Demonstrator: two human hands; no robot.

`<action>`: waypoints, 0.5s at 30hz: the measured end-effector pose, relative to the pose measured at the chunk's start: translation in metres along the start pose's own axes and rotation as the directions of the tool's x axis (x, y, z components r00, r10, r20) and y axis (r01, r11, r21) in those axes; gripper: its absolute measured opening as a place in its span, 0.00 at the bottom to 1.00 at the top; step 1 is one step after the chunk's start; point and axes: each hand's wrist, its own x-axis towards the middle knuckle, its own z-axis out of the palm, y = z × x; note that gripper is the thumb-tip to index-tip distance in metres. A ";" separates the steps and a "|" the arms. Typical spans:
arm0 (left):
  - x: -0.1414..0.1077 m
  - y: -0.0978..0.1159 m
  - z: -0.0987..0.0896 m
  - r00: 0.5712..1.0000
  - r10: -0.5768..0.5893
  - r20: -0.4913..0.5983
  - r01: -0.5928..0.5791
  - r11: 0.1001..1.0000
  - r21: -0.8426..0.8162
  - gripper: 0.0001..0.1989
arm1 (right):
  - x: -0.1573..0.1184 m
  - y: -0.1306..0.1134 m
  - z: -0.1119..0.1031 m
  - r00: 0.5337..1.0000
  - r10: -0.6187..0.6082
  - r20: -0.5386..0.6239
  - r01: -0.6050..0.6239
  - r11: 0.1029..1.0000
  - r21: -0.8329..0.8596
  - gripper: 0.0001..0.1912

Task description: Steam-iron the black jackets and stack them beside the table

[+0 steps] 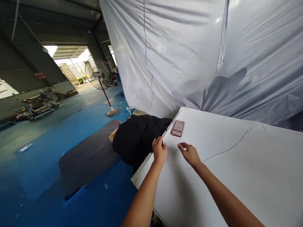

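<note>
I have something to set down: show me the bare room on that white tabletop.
Right of the right forearm, the white tabletop lies bare up to the crease. Another bare patch lies between that crease and the hanging sheet. Crowded: the left end, where left grip, right grip and blurred red-edged item sit near the black cloth.

Dark wall [14, 56] with bright doorway [74, 63], blue floor [47, 142], pale hanging sheeting [180, 53].
</note>
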 end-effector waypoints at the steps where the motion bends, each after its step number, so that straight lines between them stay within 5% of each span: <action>1: 0.021 -0.011 0.006 0.998 -0.025 0.052 0.023 0.999 0.039 0.22 | 0.020 -0.008 0.015 1.000 -0.011 0.000 0.011 1.000 0.004 0.22; 4: 0.078 -0.039 0.023 0.945 -0.197 0.259 0.167 0.977 0.133 0.32 | 0.082 -0.035 0.060 0.999 -0.036 -0.026 0.036 0.999 0.020 0.22; 8: 0.127 -0.075 0.042 0.793 -0.400 0.460 0.318 0.915 0.249 0.42 | 0.161 -0.062 0.104 0.995 0.053 -0.086 -0.053 0.999 -0.004 0.27; 11: 0.143 -0.108 0.051 0.731 -0.485 0.480 0.383 0.874 0.300 0.33 | 0.208 -0.068 0.118 0.947 0.300 -0.118 -0.303 0.953 -0.015 0.37; 15: 0.155 -0.150 0.054 0.750 -0.432 0.501 0.430 0.894 0.126 0.15 | 0.248 -0.070 0.126 0.900 0.427 -0.087 -0.430 0.903 -0.012 0.36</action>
